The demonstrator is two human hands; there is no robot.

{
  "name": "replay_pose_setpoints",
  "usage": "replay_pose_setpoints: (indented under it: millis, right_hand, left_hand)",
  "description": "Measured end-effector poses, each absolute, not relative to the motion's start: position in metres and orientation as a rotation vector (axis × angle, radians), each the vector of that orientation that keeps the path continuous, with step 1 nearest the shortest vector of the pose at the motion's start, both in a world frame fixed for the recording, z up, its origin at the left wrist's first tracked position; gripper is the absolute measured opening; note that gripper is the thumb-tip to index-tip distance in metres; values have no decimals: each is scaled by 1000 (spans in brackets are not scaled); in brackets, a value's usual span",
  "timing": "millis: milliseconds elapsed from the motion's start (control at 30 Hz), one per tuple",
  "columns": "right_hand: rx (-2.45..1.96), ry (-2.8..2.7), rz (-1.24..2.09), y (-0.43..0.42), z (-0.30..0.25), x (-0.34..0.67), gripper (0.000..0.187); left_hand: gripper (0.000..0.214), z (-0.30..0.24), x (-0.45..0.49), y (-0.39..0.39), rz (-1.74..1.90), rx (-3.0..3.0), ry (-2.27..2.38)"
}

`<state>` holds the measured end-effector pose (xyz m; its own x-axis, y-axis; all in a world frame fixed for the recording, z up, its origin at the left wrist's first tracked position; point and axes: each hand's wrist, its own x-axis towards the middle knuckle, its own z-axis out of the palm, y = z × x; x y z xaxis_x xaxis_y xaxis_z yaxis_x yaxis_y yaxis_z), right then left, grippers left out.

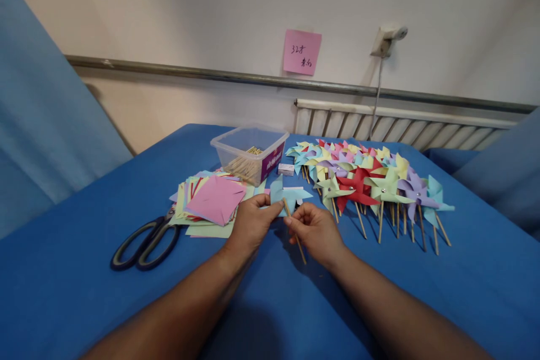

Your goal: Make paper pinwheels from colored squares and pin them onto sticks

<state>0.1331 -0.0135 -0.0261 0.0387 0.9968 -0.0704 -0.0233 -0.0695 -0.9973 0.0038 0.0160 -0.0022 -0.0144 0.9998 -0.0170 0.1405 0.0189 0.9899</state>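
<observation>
In the middle of the head view, my left hand point(254, 218) pinches a light blue paper pinwheel point(291, 196) between thumb and fingers. A thin wooden stick point(301, 248) runs down from the pinwheel's centre, tilted toward me. My right hand point(314, 230) grips this stick between thumb and fingers, just below the paper. The stick's upper end lies against the pinwheel; whether it is fastened there I cannot tell. Just left of my left hand lies a stack of coloured paper squares point(216, 200), a pink one on top.
Dark-handled scissors point(145, 242) lie left of the papers. Behind stands a clear plastic box point(223, 152) of wooden sticks, with a small white box point(286, 169) beside it. Many finished pinwheels point(358, 187) lie in rows at right on the blue-covered table point(169, 315).
</observation>
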Motion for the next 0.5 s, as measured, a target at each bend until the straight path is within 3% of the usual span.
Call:
replay_pose_setpoints:
  millis: [300, 500]
  right_hand:
    - [-1210, -950, 1355, -18, -18, 122, 36]
    - [-1228, -954, 1327, -19, -19, 121, 32]
  left_hand:
    - [27, -2, 7, 14, 1133, 1329, 1333]
    - [29, -6, 7, 15, 1138, 1308, 1291]
